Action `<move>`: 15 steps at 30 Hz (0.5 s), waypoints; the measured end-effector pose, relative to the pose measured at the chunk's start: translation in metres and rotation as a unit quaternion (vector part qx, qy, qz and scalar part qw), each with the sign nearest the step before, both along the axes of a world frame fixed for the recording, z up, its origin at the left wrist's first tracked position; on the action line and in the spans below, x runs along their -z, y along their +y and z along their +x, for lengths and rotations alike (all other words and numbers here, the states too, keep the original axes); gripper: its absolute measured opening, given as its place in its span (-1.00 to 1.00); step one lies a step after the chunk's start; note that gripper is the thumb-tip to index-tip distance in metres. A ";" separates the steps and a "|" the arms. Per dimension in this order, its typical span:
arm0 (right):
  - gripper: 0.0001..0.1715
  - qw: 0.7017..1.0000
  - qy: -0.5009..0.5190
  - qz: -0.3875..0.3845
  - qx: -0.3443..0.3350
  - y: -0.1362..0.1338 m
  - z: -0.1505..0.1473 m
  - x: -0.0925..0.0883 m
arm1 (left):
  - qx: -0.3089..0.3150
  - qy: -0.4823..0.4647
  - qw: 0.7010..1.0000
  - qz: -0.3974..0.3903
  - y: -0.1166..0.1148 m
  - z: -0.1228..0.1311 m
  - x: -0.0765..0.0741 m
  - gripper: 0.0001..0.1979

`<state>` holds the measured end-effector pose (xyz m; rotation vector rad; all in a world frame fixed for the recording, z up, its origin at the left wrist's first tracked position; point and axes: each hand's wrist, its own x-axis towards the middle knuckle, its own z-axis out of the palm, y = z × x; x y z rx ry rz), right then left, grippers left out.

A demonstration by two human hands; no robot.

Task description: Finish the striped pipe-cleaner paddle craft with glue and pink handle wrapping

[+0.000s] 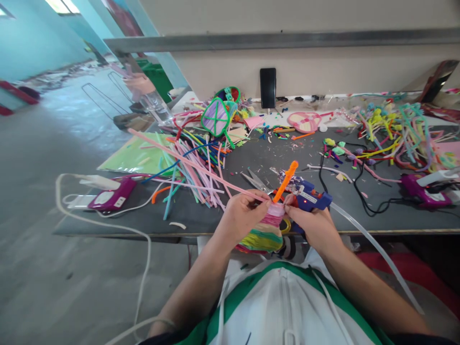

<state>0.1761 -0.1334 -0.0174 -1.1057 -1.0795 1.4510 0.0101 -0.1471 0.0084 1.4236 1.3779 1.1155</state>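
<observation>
A long pink pipe cleaner (194, 165) slants down from the upper left, and my left hand (240, 215) pinches it near its lower end. Below my fingertips hangs a craft piece wound in coloured stripes (264, 235), pink at the top, then yellow, green and red, with an orange stem (286, 181) sticking up from it. My right hand (311, 223) has thumb and finger closed at the piece's upper right edge, on the pink strand there. Just behind that hand is a blue glue gun (311, 197) with a red light and a clear glue stick (377, 254) trailing out. Scissors (257, 181) lie beyond my left hand.
Loose pipe cleaners (196, 175) are heaped to the left, and a coloured tangle (406, 129) lies at right. Purple power strips (113, 194) with cables sit on both sides. A phone (268, 88) leans at the back; a water bottle (154, 103) stands at the far left corner.
</observation>
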 end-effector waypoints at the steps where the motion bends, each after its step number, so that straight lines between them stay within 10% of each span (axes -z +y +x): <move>1: -0.89 1.000 0.001 -0.002 -0.002 0.000 0.000 0.000 | -0.002 -0.003 1.000 -0.002 0.000 0.000 0.001 -0.87; 15: -0.89 0.999 -0.040 -0.007 0.006 0.003 -0.002 -0.001 | -0.013 -0.021 1.000 -0.009 0.004 0.002 0.005 -0.86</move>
